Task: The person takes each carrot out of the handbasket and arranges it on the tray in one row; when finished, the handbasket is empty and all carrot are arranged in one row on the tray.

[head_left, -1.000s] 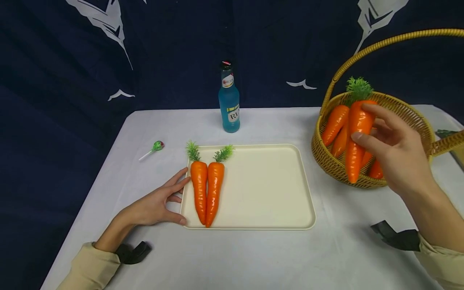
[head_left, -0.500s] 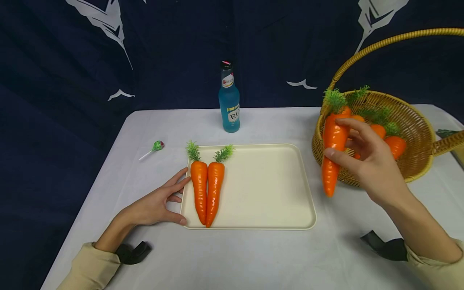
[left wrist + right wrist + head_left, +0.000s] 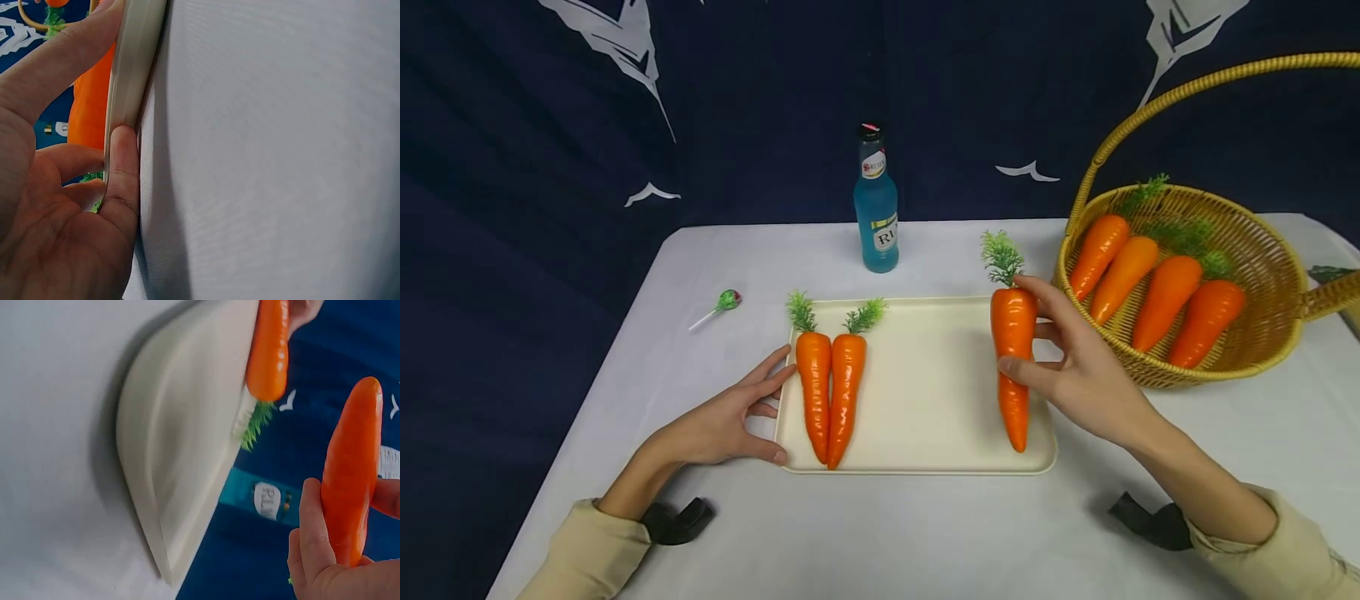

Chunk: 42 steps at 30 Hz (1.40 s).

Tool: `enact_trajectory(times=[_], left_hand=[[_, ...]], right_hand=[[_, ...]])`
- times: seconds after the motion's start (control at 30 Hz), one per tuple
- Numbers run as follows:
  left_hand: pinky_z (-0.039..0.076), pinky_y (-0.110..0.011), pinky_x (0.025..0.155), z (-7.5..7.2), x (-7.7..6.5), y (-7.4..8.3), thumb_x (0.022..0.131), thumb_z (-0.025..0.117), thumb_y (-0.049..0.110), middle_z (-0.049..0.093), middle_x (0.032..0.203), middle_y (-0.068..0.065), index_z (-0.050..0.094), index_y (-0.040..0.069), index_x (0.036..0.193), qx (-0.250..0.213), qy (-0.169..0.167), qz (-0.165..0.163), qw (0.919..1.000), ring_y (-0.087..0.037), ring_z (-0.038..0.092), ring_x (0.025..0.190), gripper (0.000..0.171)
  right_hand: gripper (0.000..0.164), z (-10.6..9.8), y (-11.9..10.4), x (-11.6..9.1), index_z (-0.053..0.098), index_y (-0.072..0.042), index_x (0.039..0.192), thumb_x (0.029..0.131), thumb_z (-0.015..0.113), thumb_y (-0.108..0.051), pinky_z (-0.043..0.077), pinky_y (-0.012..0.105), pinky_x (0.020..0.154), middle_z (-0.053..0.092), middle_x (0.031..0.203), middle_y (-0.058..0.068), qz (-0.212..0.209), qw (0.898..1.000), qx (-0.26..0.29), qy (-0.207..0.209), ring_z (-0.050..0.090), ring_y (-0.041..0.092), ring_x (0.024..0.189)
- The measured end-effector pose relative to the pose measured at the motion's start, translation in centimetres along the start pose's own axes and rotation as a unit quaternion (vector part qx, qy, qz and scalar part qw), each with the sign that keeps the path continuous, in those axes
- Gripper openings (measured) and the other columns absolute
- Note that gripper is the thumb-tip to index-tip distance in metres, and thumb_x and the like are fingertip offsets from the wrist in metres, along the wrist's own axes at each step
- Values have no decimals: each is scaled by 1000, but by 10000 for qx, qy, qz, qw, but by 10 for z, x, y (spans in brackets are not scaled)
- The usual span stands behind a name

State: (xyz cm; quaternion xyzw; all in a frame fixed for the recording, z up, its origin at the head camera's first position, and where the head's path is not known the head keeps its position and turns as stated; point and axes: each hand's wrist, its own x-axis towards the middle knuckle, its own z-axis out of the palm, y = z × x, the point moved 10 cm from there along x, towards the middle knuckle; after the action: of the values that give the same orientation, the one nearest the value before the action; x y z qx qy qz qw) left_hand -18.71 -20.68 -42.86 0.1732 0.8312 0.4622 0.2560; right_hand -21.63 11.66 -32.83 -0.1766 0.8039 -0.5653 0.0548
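Note:
My right hand (image 3: 1086,379) pinches an orange carrot (image 3: 1013,333) with a green leafy top between thumb and fingers. It hangs over the right part of a cream rectangular tray (image 3: 936,383), tip toward me; the right wrist view shows this carrot (image 3: 353,462) raised off the tray. My left hand (image 3: 718,425) lies at the tray's left edge, fingers spread and touching the rim. In the left wrist view, one fingertip (image 3: 124,144) rests against the tray's side wall (image 3: 134,69). Two more carrots, a left one (image 3: 814,387) and a right one (image 3: 847,392), lie side by side on the tray's left part.
A wicker basket (image 3: 1273,337) with a tall handle stands at the right, holding several carrots. Behind the tray is a blue bottle (image 3: 877,217). A green-wrapped lollipop (image 3: 727,301) lies left of the tray on the white tablecloth (image 3: 880,533).
My right hand has carried the carrot left, out from over the basket to above the tray's right side. The left hand has stayed at the tray edge.

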Motion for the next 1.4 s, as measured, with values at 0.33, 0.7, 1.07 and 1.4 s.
enact_trajectory(times=[0.33, 0.7, 1.07, 1.4], left_hand=[[52, -26, 90, 0, 0, -3, 73, 89, 22, -6, 165, -1, 24, -1, 155, 98, -39, -44, 9999, -19, 63, 108, 106], [54, -27, 88, 2, 0, -2, 74, 89, 21, -6, 165, -2, 25, -1, 154, 18, -60, 1, 10000, -19, 63, 107, 106], [53, -27, 88, 0, 1, 0, 74, 89, 21, -6, 165, -3, 25, -2, 154, 58, -49, 40, 10000, -20, 63, 107, 105], [54, -28, 87, 0, -1, 2, 75, 88, 17, -6, 165, -6, 26, -4, 153, -65, -29, 148, 9999, -22, 64, 107, 102]], right_hand=[[67, 37, 3, 11, 38, -16, 148, 90, 69, -2, 58, 36, 78, 48, 133, 10, 92, 9994, 10, -324, 56, 32, 111], [59, 71, 0, 16, 47, -17, 138, 87, 74, -5, 55, 43, 78, 56, 126, 9, 142, 9985, 211, -487, 58, 29, 103], [58, 100, 2, 29, 43, -16, 135, 86, 72, -4, 53, 41, 79, 59, 119, 10, 395, 9959, 376, -718, 57, 30, 100], [56, 122, 14, 45, 39, -12, 133, 87, 70, -2, 55, 38, 74, 49, 121, 17, 946, 9898, 620, -865, 60, 29, 89]])
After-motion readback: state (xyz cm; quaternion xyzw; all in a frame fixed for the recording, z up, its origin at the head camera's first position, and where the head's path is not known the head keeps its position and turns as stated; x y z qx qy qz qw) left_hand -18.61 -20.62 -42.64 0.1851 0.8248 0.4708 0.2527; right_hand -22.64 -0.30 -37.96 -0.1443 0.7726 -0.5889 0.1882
